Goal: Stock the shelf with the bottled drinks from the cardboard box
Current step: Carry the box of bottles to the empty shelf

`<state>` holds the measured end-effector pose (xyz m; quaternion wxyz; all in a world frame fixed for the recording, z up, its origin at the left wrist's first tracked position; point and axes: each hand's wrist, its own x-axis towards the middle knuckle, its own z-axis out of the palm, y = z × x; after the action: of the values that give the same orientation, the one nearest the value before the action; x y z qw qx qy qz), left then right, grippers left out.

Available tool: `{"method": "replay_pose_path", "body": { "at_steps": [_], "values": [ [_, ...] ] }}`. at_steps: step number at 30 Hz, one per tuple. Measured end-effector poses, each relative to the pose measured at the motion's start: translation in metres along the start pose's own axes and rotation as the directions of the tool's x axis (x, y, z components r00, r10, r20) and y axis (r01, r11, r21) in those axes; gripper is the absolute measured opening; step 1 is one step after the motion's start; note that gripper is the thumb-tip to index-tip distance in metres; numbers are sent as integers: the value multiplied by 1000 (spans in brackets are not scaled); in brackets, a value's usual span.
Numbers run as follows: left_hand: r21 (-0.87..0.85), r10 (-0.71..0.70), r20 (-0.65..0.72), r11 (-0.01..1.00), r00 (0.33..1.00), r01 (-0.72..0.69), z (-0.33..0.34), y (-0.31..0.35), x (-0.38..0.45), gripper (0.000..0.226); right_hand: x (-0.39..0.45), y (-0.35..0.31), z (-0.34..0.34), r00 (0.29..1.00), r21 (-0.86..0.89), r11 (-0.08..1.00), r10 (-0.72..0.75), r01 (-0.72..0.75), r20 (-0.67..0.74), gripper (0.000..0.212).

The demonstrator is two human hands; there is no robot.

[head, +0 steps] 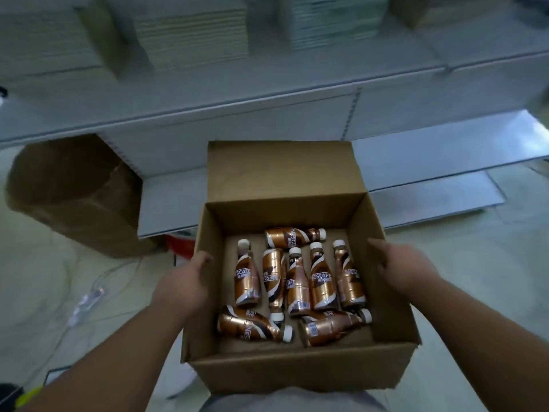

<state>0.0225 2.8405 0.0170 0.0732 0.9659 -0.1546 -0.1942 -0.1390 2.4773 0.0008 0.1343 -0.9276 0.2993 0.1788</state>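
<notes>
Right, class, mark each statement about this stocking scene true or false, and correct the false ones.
1. The open brown cardboard box holds eight bronze-labelled coffee bottles. True.
2. Every bottle stands upright. False: they all lie on their sides.
3. The left hand grips a bottle. False: it is at the box's left wall, holding no bottle.
4. The right hand is near the box's right wall. True.
5. The pale grey metal shelf behind the box already carries bottles. False: none are visible there.

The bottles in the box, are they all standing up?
No, the bottles all lie on their sides on the bottom of the cardboard box, with their white caps pointing different ways.
</notes>
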Motion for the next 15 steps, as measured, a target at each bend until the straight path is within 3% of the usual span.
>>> {"method": "replay_pose_path", "body": {
  "at_steps": [7, 15],
  "values": [
    [170, 293, 49, 940, 955, -297, 21, 80, 59, 59, -47, 78, 47, 960, 174, 951, 272, -257, -66, 62],
    [218, 525, 230, 793, 819, -569, 121, 159, 135, 55, -54, 132, 138, 822, 259, 800, 568, -541, -38, 67]
  ]
}}
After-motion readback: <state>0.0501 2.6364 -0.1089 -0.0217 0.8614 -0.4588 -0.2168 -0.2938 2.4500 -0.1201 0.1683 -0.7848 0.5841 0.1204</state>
